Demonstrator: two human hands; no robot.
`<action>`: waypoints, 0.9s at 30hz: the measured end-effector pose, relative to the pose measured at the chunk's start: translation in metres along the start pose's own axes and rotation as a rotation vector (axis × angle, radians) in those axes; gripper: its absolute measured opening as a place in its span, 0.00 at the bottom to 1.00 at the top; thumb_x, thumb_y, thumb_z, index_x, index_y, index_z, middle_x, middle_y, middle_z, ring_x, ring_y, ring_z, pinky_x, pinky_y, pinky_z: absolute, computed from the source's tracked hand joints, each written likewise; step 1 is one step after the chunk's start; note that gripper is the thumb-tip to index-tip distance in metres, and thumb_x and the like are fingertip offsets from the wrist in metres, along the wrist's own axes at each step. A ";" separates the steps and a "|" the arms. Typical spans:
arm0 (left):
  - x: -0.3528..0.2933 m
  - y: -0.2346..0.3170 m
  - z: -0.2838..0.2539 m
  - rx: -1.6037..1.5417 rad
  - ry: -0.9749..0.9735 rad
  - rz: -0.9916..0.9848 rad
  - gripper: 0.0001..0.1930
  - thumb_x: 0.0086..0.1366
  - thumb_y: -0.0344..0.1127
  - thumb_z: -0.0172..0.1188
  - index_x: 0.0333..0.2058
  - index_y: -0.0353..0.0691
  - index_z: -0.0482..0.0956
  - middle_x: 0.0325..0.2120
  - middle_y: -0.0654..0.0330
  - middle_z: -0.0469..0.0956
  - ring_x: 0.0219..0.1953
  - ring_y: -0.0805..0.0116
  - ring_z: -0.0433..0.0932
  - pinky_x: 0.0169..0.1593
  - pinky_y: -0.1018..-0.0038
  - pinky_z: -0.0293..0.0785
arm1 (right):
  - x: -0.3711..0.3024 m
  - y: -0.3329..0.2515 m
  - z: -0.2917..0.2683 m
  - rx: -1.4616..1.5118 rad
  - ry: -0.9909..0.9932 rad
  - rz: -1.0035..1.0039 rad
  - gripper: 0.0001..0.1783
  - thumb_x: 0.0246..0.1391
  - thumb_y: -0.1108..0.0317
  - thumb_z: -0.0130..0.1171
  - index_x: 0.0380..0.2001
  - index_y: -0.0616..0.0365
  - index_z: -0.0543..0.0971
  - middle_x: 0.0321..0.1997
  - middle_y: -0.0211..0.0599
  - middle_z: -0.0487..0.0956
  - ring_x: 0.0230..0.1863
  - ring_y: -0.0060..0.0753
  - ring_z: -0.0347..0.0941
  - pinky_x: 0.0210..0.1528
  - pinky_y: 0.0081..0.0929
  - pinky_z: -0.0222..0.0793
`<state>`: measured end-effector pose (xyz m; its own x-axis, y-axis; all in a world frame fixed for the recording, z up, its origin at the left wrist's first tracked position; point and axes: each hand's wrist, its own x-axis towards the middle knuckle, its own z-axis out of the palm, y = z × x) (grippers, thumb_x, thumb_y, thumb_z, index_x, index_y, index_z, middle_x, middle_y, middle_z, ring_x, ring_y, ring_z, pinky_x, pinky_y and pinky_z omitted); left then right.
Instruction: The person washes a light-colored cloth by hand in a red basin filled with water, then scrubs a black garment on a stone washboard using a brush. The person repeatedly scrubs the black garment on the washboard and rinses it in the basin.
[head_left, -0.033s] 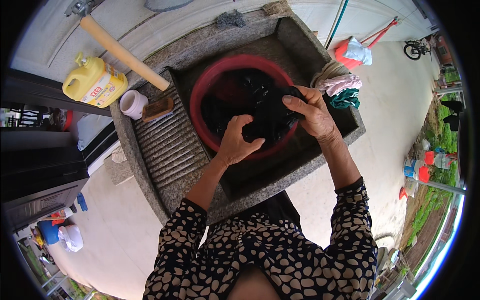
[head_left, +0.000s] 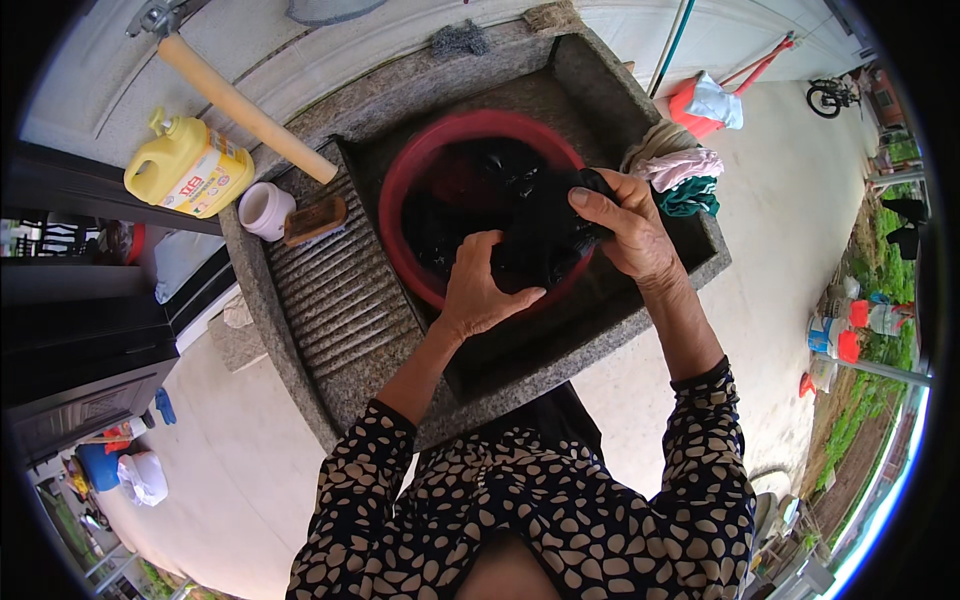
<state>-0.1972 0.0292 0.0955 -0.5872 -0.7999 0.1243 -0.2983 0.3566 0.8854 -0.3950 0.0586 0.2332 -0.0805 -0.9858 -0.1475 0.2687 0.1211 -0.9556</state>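
Black wet cloth (head_left: 545, 225) rises from dark water in a red plastic basin (head_left: 394, 200), which stands in a stone sink (head_left: 590, 345). My right hand (head_left: 635, 225) is closed on a bunched upper end of this cloth, thumb on top, above the basin's right side. By the near left part of the cloth is my left hand (head_left: 478, 290), its thumb stretched apart from its curved fingers. The left fingertips lie against the black cloth, and I see no grip on it. Much of the cloth is under water or lost in its own darkness.
Left of the basin is a ribbed stone washboard (head_left: 345, 290) with a wooden brush (head_left: 315, 220) and a white cup (head_left: 266, 210). A yellow pump jug (head_left: 190, 165) stands beyond. Pink and green cloths (head_left: 685, 180) hang over the sink's right wall, near a red bucket (head_left: 690, 108).
My left hand has shifted a little to the right, closer against the black cloth. My right hand, still gripping the cloth, has moved very slightly.
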 end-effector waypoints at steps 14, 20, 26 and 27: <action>0.039 -0.079 0.070 -0.310 0.209 -0.628 0.17 0.66 0.44 0.55 0.40 0.33 0.68 0.26 0.55 0.72 0.29 0.62 0.72 0.37 0.64 0.69 | 0.097 0.086 -0.082 -0.502 0.322 0.159 0.12 0.53 0.62 0.62 0.34 0.60 0.77 0.31 0.37 0.80 0.34 0.34 0.77 0.38 0.31 0.73; 0.049 -0.107 0.053 -0.089 0.731 -0.622 0.18 0.66 0.44 0.56 0.47 0.38 0.66 0.31 0.57 0.70 0.33 0.63 0.69 0.43 0.69 0.67 | 0.113 0.177 -0.100 -1.316 0.209 -0.014 0.30 0.47 0.56 0.64 0.55 0.40 0.69 0.53 0.37 0.68 0.53 0.49 0.65 0.47 0.50 0.69; 0.038 -0.147 0.083 0.310 0.132 -0.667 0.23 0.61 0.41 0.57 0.53 0.43 0.63 0.40 0.44 0.72 0.43 0.44 0.72 0.49 0.57 0.70 | 0.120 0.260 -0.087 -1.362 0.092 0.159 0.32 0.45 0.60 0.65 0.56 0.40 0.68 0.58 0.43 0.64 0.58 0.59 0.59 0.49 0.53 0.69; 0.040 -0.154 0.089 0.307 0.087 -0.712 0.23 0.60 0.40 0.58 0.52 0.42 0.64 0.40 0.44 0.73 0.43 0.43 0.73 0.48 0.57 0.70 | 0.119 0.275 -0.098 -1.475 0.059 0.123 0.32 0.45 0.60 0.65 0.55 0.42 0.69 0.56 0.44 0.65 0.57 0.58 0.60 0.49 0.52 0.70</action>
<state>-0.2421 -0.0150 -0.0760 -0.1192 -0.9167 -0.3813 -0.7835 -0.1490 0.6033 -0.4247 -0.0142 -0.0722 -0.1779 -0.9591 -0.2203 -0.9151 0.2436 -0.3214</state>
